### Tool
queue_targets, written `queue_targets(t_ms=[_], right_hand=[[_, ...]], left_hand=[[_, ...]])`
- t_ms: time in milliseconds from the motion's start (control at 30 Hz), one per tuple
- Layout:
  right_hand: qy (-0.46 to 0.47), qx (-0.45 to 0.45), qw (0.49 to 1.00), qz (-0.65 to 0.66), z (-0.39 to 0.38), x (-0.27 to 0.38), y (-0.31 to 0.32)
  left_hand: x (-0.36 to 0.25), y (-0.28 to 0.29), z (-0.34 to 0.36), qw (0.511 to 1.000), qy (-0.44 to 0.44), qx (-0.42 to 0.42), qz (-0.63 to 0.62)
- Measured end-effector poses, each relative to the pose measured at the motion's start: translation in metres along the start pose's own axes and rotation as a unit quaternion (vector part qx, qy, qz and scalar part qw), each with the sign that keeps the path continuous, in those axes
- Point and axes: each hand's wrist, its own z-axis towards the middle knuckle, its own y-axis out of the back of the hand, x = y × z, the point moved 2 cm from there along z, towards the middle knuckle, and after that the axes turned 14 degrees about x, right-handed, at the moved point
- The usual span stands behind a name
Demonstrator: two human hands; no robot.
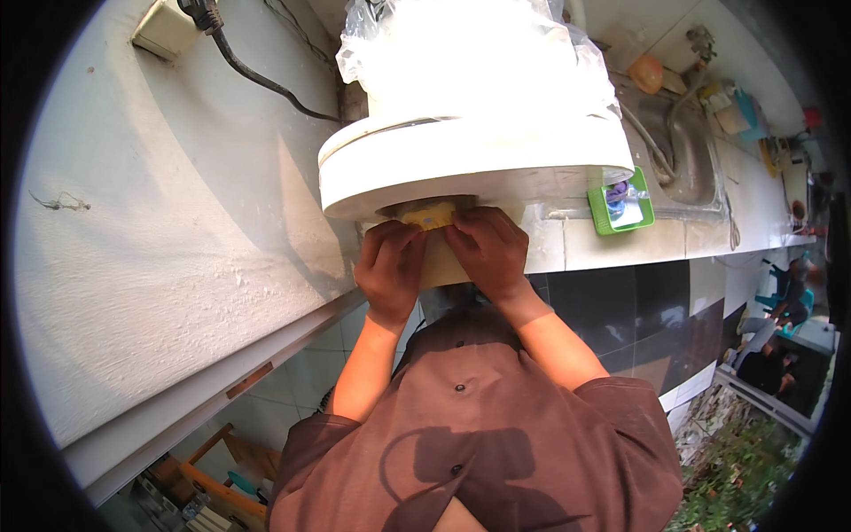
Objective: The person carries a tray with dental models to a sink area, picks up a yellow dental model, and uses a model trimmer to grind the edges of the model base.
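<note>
My left hand and my right hand are close together under the front rim of a large white round-topped machine. Pinched between the fingers of both is a small yellow piece with an uneven edge and a greyish patch. Its kind I cannot make out. The piece sits at a dark opening on the machine's underside, and its far edge is hidden by the rim. Clear plastic wraps the machine's upper part, which is washed out by bright light.
A green basket with small items stands right of the machine, beside a metal sink with a hose. On the left wall a black plug and cable hang from a socket. Two people sit far right.
</note>
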Motion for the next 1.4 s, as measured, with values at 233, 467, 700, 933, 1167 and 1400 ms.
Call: queue_targets(t_ms=[233, 467, 700, 933, 1167, 1400], right_hand=[[-0.012, -0.010, 0.999, -0.035, 0.004, 0.003, 0.000], [-0.034, -0.025, 0.998, -0.044, 0.007, 0.007, 0.000], [-0.036, -0.037, 0.998, -0.047, 0.010, 0.009, 0.002], [-0.049, -0.037, 0.996, -0.057, 0.012, 0.011, -0.003], [-0.038, -0.034, 0.998, -0.043, 0.016, 0.014, -0.001], [-0.030, -0.034, 0.999, -0.027, 0.016, 0.012, -0.001]], left_hand=[[0.000, -0.005, 0.009, 1.000, 0.019, -0.001, 0.002], [-0.006, -0.007, 0.017, 1.000, 0.005, -0.021, 0.000], [-0.012, -0.007, 0.022, 0.999, -0.018, -0.041, 0.016], [-0.005, -0.008, 0.020, 0.998, -0.027, -0.051, 0.029], [-0.006, -0.005, 0.021, 0.998, -0.022, -0.050, 0.027], [-0.010, -0.005, 0.023, 0.998, -0.022, -0.056, 0.012]])
